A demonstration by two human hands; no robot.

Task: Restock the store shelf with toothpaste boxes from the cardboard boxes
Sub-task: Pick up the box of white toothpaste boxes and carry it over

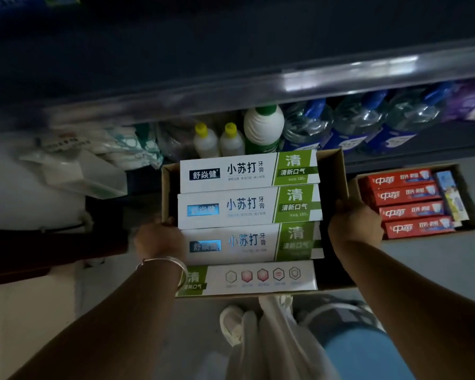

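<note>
An open cardboard box [332, 171] hangs in front of me, held up off the floor by both sides. It is filled with several white-and-green toothpaste boxes [248, 205] lying flat in a row. My left hand [159, 237], with a silver bangle on the wrist, grips the box's left wall. On the right wall, my right hand [355, 223] grips the rim. A second cardboard box [470, 215] on the floor to the right holds several red toothpaste boxes [412, 211]. The dark shelf edge [258, 89] runs above.
The lower shelf behind holds white bottles with yellow caps [206, 141], a green-capped bottle [262, 127], blue-capped clear bottles [359, 122] and wrapped packs [121, 146] at left. A clear plastic tray [77, 174] sits lower left. My shoes [232, 323] stand on the grey floor.
</note>
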